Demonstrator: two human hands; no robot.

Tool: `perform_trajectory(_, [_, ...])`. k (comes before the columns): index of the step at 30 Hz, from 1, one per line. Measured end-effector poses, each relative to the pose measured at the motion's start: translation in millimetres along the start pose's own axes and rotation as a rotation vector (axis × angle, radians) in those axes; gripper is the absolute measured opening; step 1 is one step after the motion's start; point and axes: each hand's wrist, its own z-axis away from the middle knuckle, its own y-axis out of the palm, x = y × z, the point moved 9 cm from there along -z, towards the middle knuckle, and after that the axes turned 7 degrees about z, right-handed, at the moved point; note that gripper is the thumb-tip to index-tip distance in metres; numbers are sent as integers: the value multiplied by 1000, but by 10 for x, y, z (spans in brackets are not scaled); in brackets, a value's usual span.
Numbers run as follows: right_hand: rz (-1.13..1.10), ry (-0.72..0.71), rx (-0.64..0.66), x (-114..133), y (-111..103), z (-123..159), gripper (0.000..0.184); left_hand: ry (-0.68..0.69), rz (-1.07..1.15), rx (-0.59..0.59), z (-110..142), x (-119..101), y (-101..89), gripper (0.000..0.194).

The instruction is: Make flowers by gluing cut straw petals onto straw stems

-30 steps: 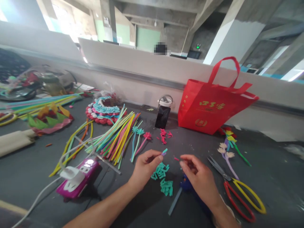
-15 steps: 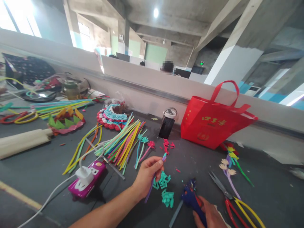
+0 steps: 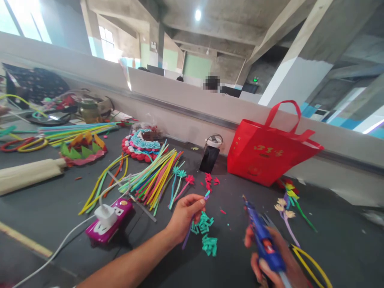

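Note:
My left hand [image 3: 186, 214] pinches a purple pipe cleaner [image 3: 187, 236], its top end pointing up with a bit of teal at the tip. In my right hand [image 3: 274, 256] is a blue hot glue gun [image 3: 264, 236], its nozzle tilted up and away from me, apart from the pipe cleaner. Short teal pieces [image 3: 209, 245] lie in two small piles beside and below my left hand. Small red pieces [image 3: 209, 181] are scattered beyond it. Finished stems with teal and pink flower heads [image 3: 189, 180] rest to its left.
Scissors [image 3: 312, 262] lie partly behind my right hand. A bundle of coloured pipe cleaners [image 3: 162, 176], a purple power strip [image 3: 109, 220] with a white plug, a propped phone [image 3: 209, 159], a red bag [image 3: 270, 148] and more flowers [image 3: 285, 208] are on the table.
My right hand has lifted the glue gun off the table and turned it, nozzle now pointing away. The left hand holds the purple pipe cleaner almost unchanged.

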Motion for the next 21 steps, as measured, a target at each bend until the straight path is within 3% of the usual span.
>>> perform_trajectory(3, [-20, -122, -12, 189, 276, -181, 33, -11, -57, -16, -4, 7, -21, 29])
perform_trajectory(7, [7, -132, -6, 47, 513, -288, 30, -12, -115, -40, -24, 3, -67, 29])
perform_trajectory(16, [301, -102, -73, -239, 322, -212, 34, -69, -160, -40, -65, 127, -104, 28])
perform_trajectory(21, [364, -172, -15, -245, 359, -184, 35, -72, -188, -27, -73, 139, -100, 28])
